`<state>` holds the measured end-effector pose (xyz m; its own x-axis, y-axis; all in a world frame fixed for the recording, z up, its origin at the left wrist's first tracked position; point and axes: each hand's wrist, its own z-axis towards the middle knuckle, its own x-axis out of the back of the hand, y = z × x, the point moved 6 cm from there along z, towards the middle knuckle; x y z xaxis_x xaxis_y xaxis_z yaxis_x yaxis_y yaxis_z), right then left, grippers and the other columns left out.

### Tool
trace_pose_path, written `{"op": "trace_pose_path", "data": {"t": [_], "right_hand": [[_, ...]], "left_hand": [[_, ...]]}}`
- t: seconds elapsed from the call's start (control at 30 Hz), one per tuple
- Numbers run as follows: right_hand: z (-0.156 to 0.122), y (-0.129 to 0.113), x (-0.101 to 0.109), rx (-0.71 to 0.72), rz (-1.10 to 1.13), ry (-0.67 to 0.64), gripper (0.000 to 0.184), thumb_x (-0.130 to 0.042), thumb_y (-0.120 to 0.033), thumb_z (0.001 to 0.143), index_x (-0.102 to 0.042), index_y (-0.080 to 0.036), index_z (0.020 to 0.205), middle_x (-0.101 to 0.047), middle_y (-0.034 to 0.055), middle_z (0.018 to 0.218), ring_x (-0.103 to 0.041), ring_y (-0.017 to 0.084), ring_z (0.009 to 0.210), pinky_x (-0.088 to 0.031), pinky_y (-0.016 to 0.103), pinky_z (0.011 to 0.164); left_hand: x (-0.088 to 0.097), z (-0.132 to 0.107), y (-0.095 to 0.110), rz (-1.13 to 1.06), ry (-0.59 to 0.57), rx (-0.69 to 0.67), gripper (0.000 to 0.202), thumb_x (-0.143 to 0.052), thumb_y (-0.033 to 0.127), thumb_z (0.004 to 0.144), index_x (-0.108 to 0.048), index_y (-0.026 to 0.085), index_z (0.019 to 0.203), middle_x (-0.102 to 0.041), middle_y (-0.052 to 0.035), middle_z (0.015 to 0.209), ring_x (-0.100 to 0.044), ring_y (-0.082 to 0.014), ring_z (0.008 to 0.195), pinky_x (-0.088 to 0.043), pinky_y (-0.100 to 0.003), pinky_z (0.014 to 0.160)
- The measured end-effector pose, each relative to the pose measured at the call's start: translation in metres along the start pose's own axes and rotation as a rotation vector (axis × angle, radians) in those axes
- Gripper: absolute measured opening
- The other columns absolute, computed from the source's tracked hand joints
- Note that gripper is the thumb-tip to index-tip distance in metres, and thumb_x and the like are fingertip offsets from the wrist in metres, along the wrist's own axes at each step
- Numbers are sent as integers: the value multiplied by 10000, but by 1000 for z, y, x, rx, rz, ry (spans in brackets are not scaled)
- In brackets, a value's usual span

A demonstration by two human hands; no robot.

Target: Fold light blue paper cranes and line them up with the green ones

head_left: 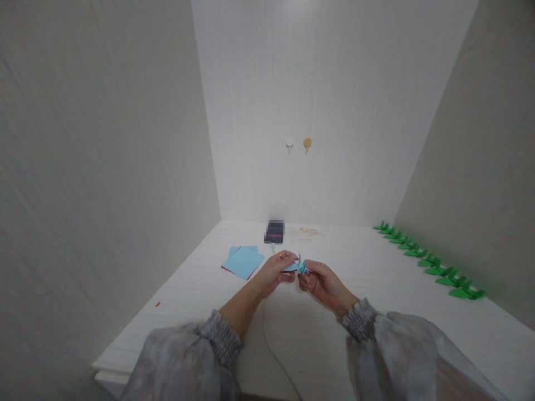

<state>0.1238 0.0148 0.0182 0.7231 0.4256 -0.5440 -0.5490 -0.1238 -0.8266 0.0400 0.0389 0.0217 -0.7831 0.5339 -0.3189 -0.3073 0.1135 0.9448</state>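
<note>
Cable (272, 351) crosses the tabletop (355, 250) just nearer than the grip. Left hand (275, 274) and right hand (325, 282) pinch blue folded paper (301, 268) in closed fingertips, its long axis running hand to hand, one thin tip upward. Blue sheets (243, 262) lie left; green folded papers (430, 261) well right, tabletop stretching between. Phone (275, 231) sits beyond the grip, then the back wall (334, 184).

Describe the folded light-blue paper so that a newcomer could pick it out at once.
Above the white table, the person's left hand and right hand are close together. Between them they hold the small folded light-blue paper; unlike the flat light-blue sheets to its left, it has a thin upright point.
</note>
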Motion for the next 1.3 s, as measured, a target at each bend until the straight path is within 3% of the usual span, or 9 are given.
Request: {"op": "trace_pose_path", "data": {"t": [0.1, 0.27, 0.77, 1.0, 1.2, 1.3], "right_hand": [[0, 1, 0, -12, -6, -11, 230, -470, -252, 740, -494, -140, 540, -445, -26, 447, -405, 79, 420, -310, 235, 456], [0, 6, 2, -27, -37, -7, 211, -479, -251, 723, -512, -138, 547, -455, -22, 452, -408, 79, 418, -314, 233, 454], [0, 8, 4, -22, -74, -7, 213, -495, -248, 714, -517, -132, 538, -451, -25, 441, -402, 69, 407, -303, 216, 432], [0, 6, 4, -21, -43, 8, 176, -512, -244, 706, -543, -134, 572, -450, -27, 449, -400, 67, 413, -317, 212, 433], [0, 6, 7, -18, -12, 20, 178, -502, -230, 721, -534, -134, 575, -447, -29, 445, -414, 71, 421, -333, 210, 429], [0, 4, 10, 21, -34, 56, 153, -519, -243, 718, -540, -140, 607, -471, -23, 478, -423, 71, 436, -355, 213, 443]], "left_hand": [[1, -1, 5, -17, 23, -41, 291, -602, 343, 626, -529, 154, 835, -527, -10, 733, -501, -90, 653, -373, -202, 569], [-1, 0, 3, -18, -17, -43, 246, -612, 323, 621, -544, 116, 735, -547, -17, 693, -501, -89, 623, -373, -237, 635], [-6, 1, -1, 24, -66, -26, 251, -598, 342, 629, -519, 106, 660, -531, -5, 592, -470, -74, 530, -342, -206, 545], [-6, -1, 0, -11, -62, -12, 261, -589, 336, 644, -539, 115, 773, -541, -13, 664, -494, -79, 577, -362, -214, 568], [-8, -3, -1, -40, -107, 5, 226, -620, 274, 623, -534, 105, 747, -547, -22, 685, -515, -87, 602, -387, -217, 577], [-5, -1, 0, -99, -63, -22, 298, -630, 253, 615, -533, 127, 867, -549, -21, 727, -530, -93, 642, -410, -230, 611]]}}
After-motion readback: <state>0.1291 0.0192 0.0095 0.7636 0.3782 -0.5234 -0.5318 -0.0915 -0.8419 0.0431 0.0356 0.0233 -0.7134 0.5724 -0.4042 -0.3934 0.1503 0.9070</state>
